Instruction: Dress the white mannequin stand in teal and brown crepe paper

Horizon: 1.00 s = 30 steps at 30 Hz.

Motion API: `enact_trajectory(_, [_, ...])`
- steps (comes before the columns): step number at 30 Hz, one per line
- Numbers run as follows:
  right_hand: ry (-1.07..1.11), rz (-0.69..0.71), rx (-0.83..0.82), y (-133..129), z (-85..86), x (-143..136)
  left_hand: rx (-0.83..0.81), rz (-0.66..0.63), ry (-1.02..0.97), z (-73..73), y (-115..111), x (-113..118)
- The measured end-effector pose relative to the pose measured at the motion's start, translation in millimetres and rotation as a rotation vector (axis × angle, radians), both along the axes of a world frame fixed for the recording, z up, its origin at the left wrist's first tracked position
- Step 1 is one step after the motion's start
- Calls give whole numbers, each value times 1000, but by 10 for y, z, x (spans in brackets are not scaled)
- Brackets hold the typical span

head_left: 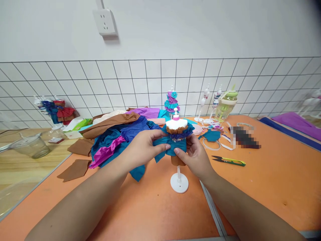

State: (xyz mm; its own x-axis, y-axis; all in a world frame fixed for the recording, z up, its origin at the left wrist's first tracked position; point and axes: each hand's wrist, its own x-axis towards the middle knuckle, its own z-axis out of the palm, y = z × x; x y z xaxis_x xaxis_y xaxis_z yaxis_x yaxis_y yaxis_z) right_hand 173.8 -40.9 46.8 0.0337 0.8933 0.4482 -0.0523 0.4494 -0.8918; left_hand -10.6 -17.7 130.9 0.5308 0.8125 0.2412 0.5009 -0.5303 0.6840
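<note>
A small white dress form (177, 124) on a round white base (179, 183) stands upright in front of me. It wears ruffles of brown and dark blue crepe paper, with a brown layer (177, 161) below. Around its waist runs a strip of teal crepe paper (173, 146). My left hand (147, 144) pinches the strip's loose left part between thumb and fingers. On the other side, my right hand (197, 152) presses the teal paper against the form, its thumb in front and its fingers partly hidden behind.
A heap of crepe paper (110, 144) covers the table's left. Yellow thread snips (229, 161) lie to the right, near a teal scrap (210, 135) and a tape ring (212, 144). Behind stand a decorated form (172, 100), bare forms (204, 100) and a green-lidded bottle (227, 105).
</note>
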Motion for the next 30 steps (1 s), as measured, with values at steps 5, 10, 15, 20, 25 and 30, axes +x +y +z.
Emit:
enact_trajectory(5, [60, -13, -14, 10, -11, -6, 74, 133, 60, -4, 3, -6])
enact_trajectory(10, [84, -40, -5, -1, -6, -42, 169, 177, 31, 44, -91, -8])
enact_trajectory(15, [58, -119, 15, -42, 22, -103, 253, 163, 45, 49, -276, 83])
enact_trajectory(20, [45, -159, 7, -106, 30, -175, 225, 103, 10, -26, -361, 213])
enact_trajectory(25, [62, -176, -2, -66, -2, -136, 195, 142, -38, 2, -250, 133])
enact_trajectory(30, [111, -74, -13, -9, -8, -68, 33, 154, -48, 122, 17, -116])
